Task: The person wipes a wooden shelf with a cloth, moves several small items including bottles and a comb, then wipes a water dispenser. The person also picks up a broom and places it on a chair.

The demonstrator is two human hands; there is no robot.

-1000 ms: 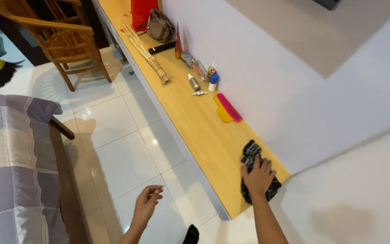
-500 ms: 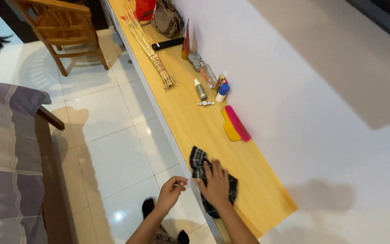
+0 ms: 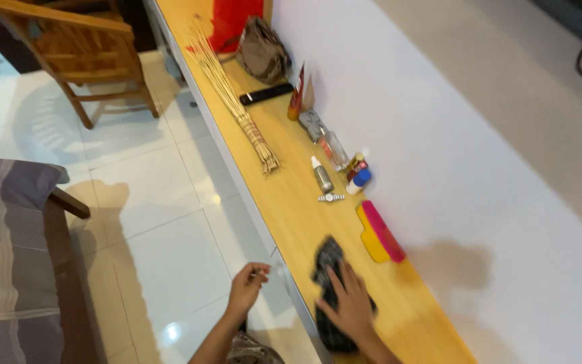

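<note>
My right hand (image 3: 350, 303) presses flat on a dark checked cloth (image 3: 327, 263) lying on the long wooden shelf (image 3: 291, 209) along the white wall. The fingers are spread over the cloth, which looks blurred with motion. My left hand (image 3: 247, 286) hovers over the floor just off the shelf's front edge, with the fingers loosely curled and nothing visible in them. A yellow and a pink comb (image 3: 380, 232) lie just beyond the cloth, beside the wall.
Farther along the shelf are small bottles (image 3: 345, 168), a stick broom (image 3: 237, 101), a black remote (image 3: 265, 94), a brown bag (image 3: 263, 54) and a red bag (image 3: 236, 23). A wooden chair (image 3: 82, 47) stands on the white tiles. A striped cushioned seat (image 3: 8, 256) is at left.
The view has moved along the shelf. My right hand has slid the cloth along the shelf, closer to the combs. My left hand has risen towards the shelf's edge.
</note>
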